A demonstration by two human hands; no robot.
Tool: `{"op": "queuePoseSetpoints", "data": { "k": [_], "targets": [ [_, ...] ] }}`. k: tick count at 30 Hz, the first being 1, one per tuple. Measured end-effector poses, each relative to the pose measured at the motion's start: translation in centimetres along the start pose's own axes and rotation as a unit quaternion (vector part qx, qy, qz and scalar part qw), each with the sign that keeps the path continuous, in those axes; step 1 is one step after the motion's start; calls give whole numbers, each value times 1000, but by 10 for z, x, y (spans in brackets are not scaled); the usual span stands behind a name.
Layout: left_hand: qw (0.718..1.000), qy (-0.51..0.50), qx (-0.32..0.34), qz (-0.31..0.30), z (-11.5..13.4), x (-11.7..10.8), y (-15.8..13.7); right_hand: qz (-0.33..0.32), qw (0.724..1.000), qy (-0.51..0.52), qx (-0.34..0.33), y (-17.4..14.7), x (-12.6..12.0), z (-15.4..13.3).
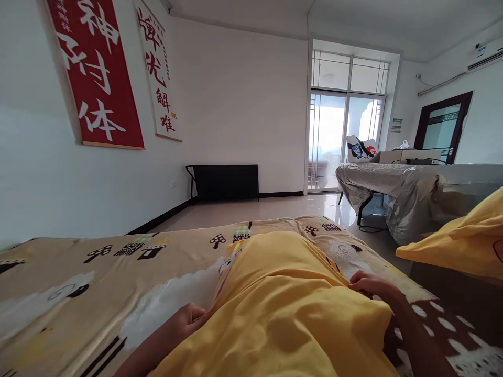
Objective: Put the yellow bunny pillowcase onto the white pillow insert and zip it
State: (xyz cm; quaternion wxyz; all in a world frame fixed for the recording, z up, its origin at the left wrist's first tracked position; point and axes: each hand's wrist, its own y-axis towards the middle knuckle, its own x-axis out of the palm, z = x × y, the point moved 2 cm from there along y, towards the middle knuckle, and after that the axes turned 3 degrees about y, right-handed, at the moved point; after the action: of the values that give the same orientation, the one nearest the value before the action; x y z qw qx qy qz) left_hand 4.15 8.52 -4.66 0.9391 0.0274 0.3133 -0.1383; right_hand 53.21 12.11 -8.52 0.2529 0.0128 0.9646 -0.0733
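Note:
A yellow pillowcase (pixel 283 298) with a rounded, filled-out far end spreads across the middle, over a beige patterned bed cover (pixel 165 277). Its near part is loose and creased. A strip of white and pink printed fabric (pixel 230 264) shows along its left side. At the left edge, my left hand (pixel 192 317) is closed on the yellow cloth, its fingertips partly hidden. On the opposite edge, my right hand (pixel 367 283) pinches the cloth between thumb and fingers. What fills the pillowcase is hidden.
Another yellow pillow (pixel 463 238) lies at the right. Beyond it stands a table under a plastic sheet (pixel 408 183), with boxes (pixel 408 156) and a bag (pixel 361 149) on top. A black folded panel (pixel 227 182) leans on the far wall, near a glass door (pixel 328 139).

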Motion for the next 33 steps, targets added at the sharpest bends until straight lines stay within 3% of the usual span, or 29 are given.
{"op": "queuePoseSetpoints", "data": {
  "k": [2,3,5,7,8,11,15,18,23,26,28,29,33],
  "targets": [
    [996,91,6,8,-4,-5,0,-15,997,-81,4,0,4,-4],
    [989,146,7,36,-5,-9,-1,12,993,-114,-15,0,3,-9],
    [962,236,40,127,-1,-13,-2,114,977,-153,-95,-3,1,-25],
    [938,261,112,197,7,-9,0,182,946,-149,-221,-12,6,-47],
    [932,248,152,219,11,-4,3,175,933,-138,-282,-17,14,-57],
    [934,177,214,226,18,13,14,57,910,-112,-396,-28,51,-80],
    [953,115,197,200,16,25,25,57,899,-120,-417,-26,85,-86],
    [947,82,178,254,14,22,23,100,886,-137,-432,-22,86,-83],
    [884,104,240,388,32,17,0,206,822,-146,-511,-46,61,-94],
    [832,108,312,446,52,23,-21,199,830,-81,-515,-67,52,-101],
    [821,105,352,436,63,32,-28,182,856,-11,-483,-71,56,-102],
    [830,107,361,412,66,37,-29,170,870,8,-463,-69,61,-101],
    [906,134,305,261,64,48,-18,85,896,-47,-433,-53,88,-99]
  ]
}}
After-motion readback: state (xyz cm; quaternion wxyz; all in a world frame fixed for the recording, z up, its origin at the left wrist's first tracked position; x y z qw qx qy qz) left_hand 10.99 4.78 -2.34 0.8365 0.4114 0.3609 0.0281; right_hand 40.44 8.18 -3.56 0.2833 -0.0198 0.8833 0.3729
